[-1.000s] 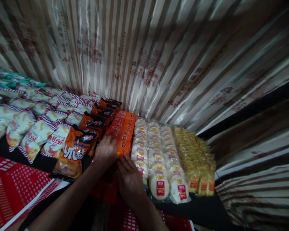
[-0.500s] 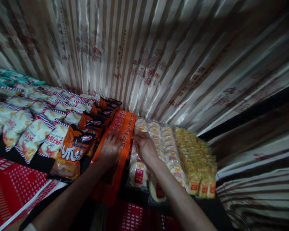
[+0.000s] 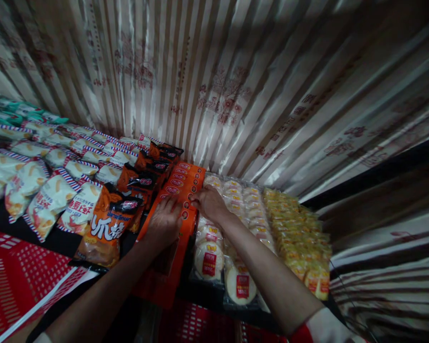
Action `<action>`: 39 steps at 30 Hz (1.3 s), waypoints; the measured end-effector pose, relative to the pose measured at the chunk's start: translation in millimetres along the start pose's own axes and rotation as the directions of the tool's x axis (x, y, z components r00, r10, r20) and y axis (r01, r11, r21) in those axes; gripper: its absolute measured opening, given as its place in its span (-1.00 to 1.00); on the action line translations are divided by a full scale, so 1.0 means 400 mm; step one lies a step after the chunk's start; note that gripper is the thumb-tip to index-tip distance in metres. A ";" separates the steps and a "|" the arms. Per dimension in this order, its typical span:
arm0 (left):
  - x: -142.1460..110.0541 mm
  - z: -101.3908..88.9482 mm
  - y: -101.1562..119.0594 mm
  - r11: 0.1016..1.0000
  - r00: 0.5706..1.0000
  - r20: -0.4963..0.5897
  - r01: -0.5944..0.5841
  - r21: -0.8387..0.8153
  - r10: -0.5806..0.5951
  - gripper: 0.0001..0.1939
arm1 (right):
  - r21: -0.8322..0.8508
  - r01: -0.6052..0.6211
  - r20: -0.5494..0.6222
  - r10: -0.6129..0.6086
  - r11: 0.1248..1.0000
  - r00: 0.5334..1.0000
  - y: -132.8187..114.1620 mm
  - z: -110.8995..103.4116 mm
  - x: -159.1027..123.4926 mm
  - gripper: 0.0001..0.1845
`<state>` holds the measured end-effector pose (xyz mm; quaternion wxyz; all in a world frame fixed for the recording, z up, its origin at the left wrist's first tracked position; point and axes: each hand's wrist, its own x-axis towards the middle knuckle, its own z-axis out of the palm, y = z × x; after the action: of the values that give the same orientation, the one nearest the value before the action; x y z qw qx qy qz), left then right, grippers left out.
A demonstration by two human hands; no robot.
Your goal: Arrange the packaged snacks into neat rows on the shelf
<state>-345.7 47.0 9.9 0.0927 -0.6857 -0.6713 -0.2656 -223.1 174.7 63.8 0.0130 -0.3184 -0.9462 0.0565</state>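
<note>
A row of flat orange snack packets [image 3: 181, 183] runs back across a dark shelf toward a striped curtain. My left hand [image 3: 163, 223] lies on the near packets of this row, fingers stretched out flat. Farther back, my right hand [image 3: 208, 202] rests at the row's right edge, fingers curled against the packets. Whether it grips one is not clear. Clear bags of round white cakes with red labels [image 3: 214, 259] lie right of the orange row, under my right forearm.
Orange-and-black chip bags [image 3: 109, 226] and white bags with red-blue striped edges [image 3: 46, 200] fill the shelf to the left. Yellow wrapped cakes [image 3: 300, 238] sit at the right. A red perforated crate [image 3: 14, 281] stands at lower left. A shiny striped curtain [image 3: 218, 81] hangs behind.
My right hand has moved from the near end of the orange row, over the white cakes, to farther back along the row. The left hand has slid slightly forward and flattened.
</note>
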 end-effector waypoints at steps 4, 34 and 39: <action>0.001 -0.002 0.002 1.000 1.000 0.009 0.027 0.000 -0.027 -0.70 | 0.003 -0.029 0.025 0.029 1.000 0.999 -0.007 -0.008 0.007 -0.87; 0.001 -0.005 0.004 0.999 0.999 -0.023 0.029 -0.036 -0.030 -0.74 | 0.000 0.060 0.058 -0.060 0.998 0.997 0.011 0.005 0.033 -0.83; -0.001 -0.005 0.007 0.999 0.999 -0.030 0.043 -0.027 -0.044 -0.74 | 0.021 0.083 0.035 -0.083 0.996 0.996 0.010 0.014 0.031 -0.82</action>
<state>-343.3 45.5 11.8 0.0881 -0.6679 -0.6811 -0.2867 -230.7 184.8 57.5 0.0014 -0.2777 -0.9580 0.0710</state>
